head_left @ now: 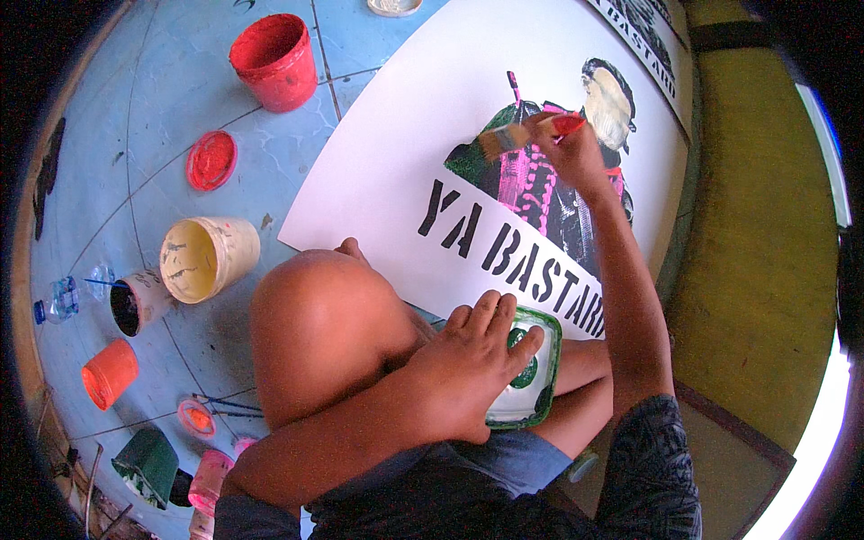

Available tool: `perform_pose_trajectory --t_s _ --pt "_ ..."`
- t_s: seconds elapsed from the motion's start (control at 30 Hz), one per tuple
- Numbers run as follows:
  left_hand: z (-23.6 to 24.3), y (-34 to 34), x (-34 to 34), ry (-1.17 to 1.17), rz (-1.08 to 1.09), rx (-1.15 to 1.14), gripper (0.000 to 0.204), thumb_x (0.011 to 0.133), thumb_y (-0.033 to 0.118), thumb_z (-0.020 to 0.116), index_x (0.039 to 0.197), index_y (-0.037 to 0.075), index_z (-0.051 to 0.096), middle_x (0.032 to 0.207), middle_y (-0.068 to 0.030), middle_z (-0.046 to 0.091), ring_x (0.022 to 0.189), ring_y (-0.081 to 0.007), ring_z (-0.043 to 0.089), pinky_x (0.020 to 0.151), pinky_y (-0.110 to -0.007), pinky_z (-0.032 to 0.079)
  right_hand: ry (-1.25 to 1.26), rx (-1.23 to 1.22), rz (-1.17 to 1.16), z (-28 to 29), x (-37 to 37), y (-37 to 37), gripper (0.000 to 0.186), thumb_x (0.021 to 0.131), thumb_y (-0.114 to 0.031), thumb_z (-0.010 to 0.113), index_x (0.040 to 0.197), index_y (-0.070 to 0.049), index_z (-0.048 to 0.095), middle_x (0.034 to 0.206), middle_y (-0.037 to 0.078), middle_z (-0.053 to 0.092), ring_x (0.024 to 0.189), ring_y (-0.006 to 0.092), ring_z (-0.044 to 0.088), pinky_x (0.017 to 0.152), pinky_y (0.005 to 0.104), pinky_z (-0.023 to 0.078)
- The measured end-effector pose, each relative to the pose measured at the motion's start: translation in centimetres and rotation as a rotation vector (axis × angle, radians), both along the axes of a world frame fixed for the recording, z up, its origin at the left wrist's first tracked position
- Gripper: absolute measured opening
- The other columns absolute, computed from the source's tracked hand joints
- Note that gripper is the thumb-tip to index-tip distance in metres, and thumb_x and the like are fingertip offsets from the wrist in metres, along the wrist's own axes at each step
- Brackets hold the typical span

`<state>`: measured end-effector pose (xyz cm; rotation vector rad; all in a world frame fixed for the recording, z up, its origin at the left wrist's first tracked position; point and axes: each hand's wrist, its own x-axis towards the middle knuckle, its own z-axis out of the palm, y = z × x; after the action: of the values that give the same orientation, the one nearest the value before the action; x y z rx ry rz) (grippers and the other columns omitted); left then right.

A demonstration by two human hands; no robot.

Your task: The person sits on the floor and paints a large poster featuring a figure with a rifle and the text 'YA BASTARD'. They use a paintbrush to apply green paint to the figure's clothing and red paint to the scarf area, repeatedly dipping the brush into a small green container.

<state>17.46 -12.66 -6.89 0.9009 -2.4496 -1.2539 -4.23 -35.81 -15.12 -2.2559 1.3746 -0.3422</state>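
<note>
Grip, two hands: the left hand (463, 369) clasps a squarish white lid (544, 396) with green rim and green paint patch, at the near edge of the white sheet (369, 171); the right hand (576, 160) grasps a flat brush (506, 139), slightly blurred, above the painted figure (522, 189) on the sheet. Whether the bristles touch the paint cannot be told.

Contents, left to right, placed by the white sheet:

Clear bottle (61, 300), blue cap, lies well left of the sheet.
Orange cup (110, 373), left and nearer the person than the sheet.
Dark-mouthed cup (151, 297), tilted in view, left of the sheet.
Dark green container (148, 463), left and well nearer the person than the sheet.
Orange-smeared round lid (196, 418), left of and nearer than the sheet; thin brushes (232, 407) lie just beside it.
Cream pot (225, 256), left of the sheet.
Red lid (212, 162), left of the sheet.
Red pot (279, 76), beside the sheet's far left edge.
Second printed sheet (643, 40), at the white sheet's far right end.
</note>
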Motion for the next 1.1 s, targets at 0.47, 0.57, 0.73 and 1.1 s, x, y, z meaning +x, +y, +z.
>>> perform_pose_trajectory --t_s 0.47,0.57,0.73,1.1 --pt "-0.1 0.1 -0.1 -0.010 0.006 0.010 0.104 0.049 0.029 0.085 0.135 0.001 0.036 0.134 -0.0317 0.034 0.127 -0.0444 0.031 0.101 -0.049 0.033 0.011 0.045 -0.052 0.0 -0.2 -2.0 0.018 0.092 -0.013 0.056 0.095 0.001 0.067 0.085 0.008 0.069 0.079 0.0134 0.065 0.069 0.0266 0.051" --pt "0.0 0.0 -0.1 0.000 0.010 0.045 0.103 0.047 0.027 0.084 0.135 0.002 0.036 0.135 -0.0286 0.031 0.128 -0.0443 0.027 0.101 -0.052 0.032 0.026 -0.129 -0.157 0.0 -1.4 -4.0 0.019 0.092 -0.014 0.056 0.094 0.000 0.068 0.082 0.007 0.069 0.075 0.0127 0.064 0.067 0.0256 0.050" --pt "-0.1 0.1 0.0 0.018 0.024 0.042 0.103 0.048 0.027 0.084 0.136 0.002 0.036 0.136 -0.0289 0.031 0.129 -0.0444 0.027 0.102 -0.052 0.032 -0.366 -0.147 -0.381 0.3 -1.6 -3.9 0.024 0.087 -0.019 0.059 0.088 0.004 0.068 0.075 0.011 0.069 0.070 0.0189 0.066 0.066 0.0325 0.050" --pt "0.0 0.0 0.0 0.000 -0.001 0.057 0.103 0.047 0.027 0.085 0.135 0.003 0.036 0.136 -0.0286 0.030 0.129 -0.0448 0.027 0.102 -0.052 0.033 -0.293 -0.045 -0.648 -2.0 -2.1 -2.9 0.028 0.090 -0.023 0.062 0.085 0.004 0.068 0.068 0.004 0.064 0.060 0.0084 0.056 0.056 0.0245 0.043"
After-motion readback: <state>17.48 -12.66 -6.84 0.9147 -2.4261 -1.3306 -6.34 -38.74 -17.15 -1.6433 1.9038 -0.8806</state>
